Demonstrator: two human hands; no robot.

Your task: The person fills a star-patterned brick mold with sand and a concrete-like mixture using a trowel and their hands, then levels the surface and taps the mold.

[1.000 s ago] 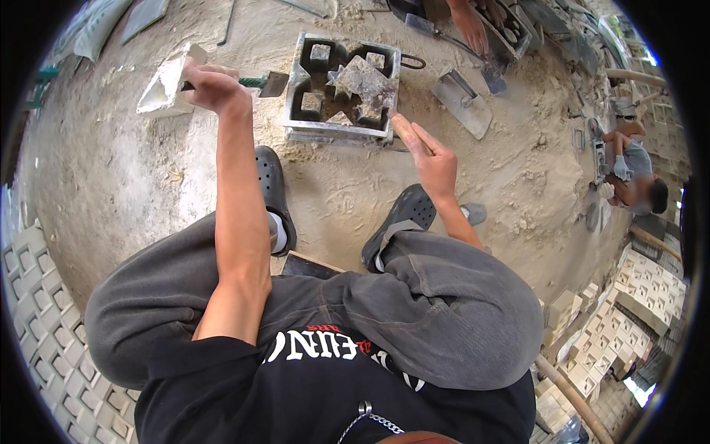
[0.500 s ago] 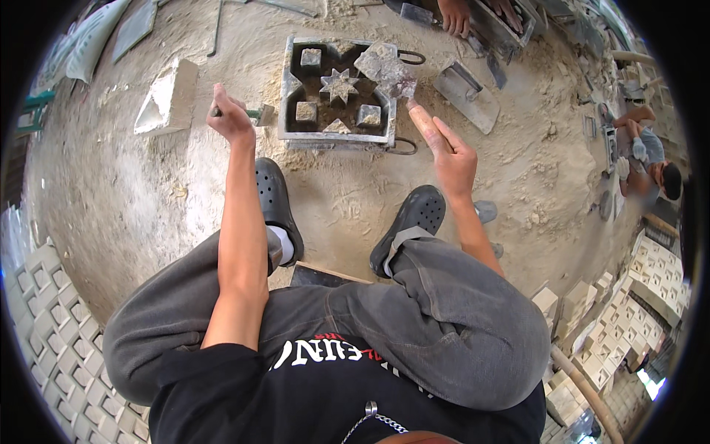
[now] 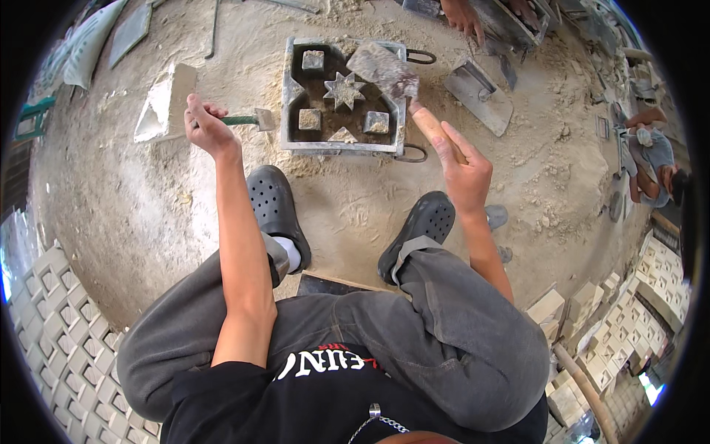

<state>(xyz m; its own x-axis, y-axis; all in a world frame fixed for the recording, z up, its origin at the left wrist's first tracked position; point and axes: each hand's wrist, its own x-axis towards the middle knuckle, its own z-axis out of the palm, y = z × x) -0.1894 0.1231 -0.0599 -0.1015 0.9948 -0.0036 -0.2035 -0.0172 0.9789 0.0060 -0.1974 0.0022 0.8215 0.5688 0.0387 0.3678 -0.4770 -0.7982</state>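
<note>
A square metal mould (image 3: 344,147) lies on the dusty ground in front of me, with small blocks and an eight-pointed star (image 3: 344,90) inside it. My right hand (image 3: 467,177) is closed round the wooden handle of a trowel (image 3: 379,66). The trowel's mortar-smeared blade hangs over the mould's far right corner and hides that part. To the left of the mould, my left hand (image 3: 210,129) grips a small green-handled scraper (image 3: 264,120). Its flat metal head points at the mould's left side, a little apart from it.
A pale block (image 3: 166,103) stands beyond my left hand. Right of the mould lies a flat metal float (image 3: 481,96). Another person's hand (image 3: 462,16) is at the far edge, and a person (image 3: 654,159) sits at far right. Patterned blocks (image 3: 621,333) are stacked at lower right.
My left hand has drawn left with the scraper, away from the mould, showing more of its green handle. My right hand has shifted slightly right and nearer; the trowel blade remains over the mould's corner.
</note>
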